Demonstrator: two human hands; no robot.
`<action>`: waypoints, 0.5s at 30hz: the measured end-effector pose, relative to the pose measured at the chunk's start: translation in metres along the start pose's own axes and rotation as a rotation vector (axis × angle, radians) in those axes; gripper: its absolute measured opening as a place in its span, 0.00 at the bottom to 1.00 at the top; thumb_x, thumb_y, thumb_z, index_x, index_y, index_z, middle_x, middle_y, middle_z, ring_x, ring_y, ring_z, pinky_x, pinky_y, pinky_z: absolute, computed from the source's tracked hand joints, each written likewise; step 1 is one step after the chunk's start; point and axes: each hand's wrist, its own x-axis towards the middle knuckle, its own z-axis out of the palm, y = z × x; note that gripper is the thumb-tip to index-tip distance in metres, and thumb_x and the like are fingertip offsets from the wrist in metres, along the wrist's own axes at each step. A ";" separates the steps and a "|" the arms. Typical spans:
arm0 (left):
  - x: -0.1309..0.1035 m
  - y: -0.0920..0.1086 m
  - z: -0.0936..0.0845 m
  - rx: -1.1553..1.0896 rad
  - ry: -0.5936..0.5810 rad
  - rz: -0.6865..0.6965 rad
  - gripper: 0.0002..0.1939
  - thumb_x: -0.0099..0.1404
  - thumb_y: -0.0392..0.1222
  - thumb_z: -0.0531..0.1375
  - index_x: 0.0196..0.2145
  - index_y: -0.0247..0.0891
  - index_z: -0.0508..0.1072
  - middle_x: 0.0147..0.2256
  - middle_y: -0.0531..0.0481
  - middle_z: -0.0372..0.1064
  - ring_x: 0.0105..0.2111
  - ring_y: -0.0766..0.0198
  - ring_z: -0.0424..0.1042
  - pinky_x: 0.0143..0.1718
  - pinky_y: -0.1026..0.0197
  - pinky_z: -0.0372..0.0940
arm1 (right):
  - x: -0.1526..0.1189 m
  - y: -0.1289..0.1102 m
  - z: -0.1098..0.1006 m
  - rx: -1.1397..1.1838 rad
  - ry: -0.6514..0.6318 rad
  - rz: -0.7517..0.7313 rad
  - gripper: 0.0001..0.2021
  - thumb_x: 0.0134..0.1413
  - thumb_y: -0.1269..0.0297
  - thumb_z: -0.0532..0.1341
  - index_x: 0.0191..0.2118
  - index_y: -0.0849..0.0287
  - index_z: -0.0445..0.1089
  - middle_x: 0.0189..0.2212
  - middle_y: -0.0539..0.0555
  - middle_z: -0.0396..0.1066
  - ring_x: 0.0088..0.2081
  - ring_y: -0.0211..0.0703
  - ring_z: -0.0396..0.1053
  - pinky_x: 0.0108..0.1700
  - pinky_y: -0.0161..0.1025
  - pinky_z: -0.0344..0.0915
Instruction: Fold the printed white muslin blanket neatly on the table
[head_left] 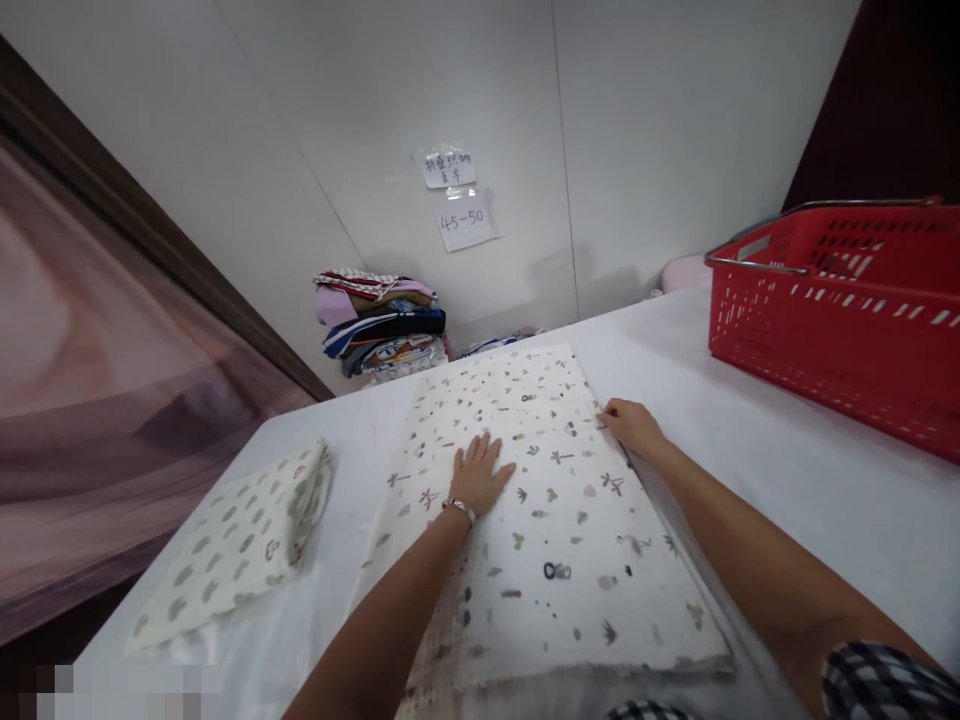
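Observation:
A white cloth [555, 510] printed with small plants, palm trees and other figures lies spread in a long folded rectangle in front of me. My left hand [480, 475] rests flat on its middle with the fingers spread, a bracelet at the wrist. At the cloth's right edge, my right hand [628, 425] pinches the border between thumb and fingers. Left of these lies a folded cream cloth [232, 540] with grey-green cloud-like shapes, apart from both hands.
The white table [675, 375] carries a red plastic basket [832, 340] with a metal handle at right. Behind the table's far edge is a stack of folded fabrics [382, 325]. Two paper notes [465, 218] are taped to the wall. A pinkish curtain [135, 380] hangs at left.

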 end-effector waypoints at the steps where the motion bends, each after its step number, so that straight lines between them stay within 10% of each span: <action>1: 0.000 0.000 0.000 0.002 -0.002 -0.003 0.33 0.68 0.61 0.41 0.64 0.42 0.53 0.66 0.47 0.41 0.65 0.52 0.41 0.63 0.42 0.40 | -0.001 0.000 0.000 0.001 0.001 0.002 0.08 0.54 0.60 0.56 0.29 0.58 0.67 0.30 0.52 0.71 0.32 0.39 0.64 0.31 0.34 0.52; 15: 0.000 0.001 -0.002 -0.002 -0.007 -0.004 0.33 0.67 0.61 0.42 0.64 0.42 0.53 0.66 0.47 0.41 0.65 0.52 0.41 0.63 0.42 0.40 | 0.004 0.002 0.001 -0.015 -0.017 0.066 0.10 0.51 0.57 0.59 0.34 0.58 0.68 0.36 0.55 0.72 0.36 0.42 0.66 0.32 0.35 0.54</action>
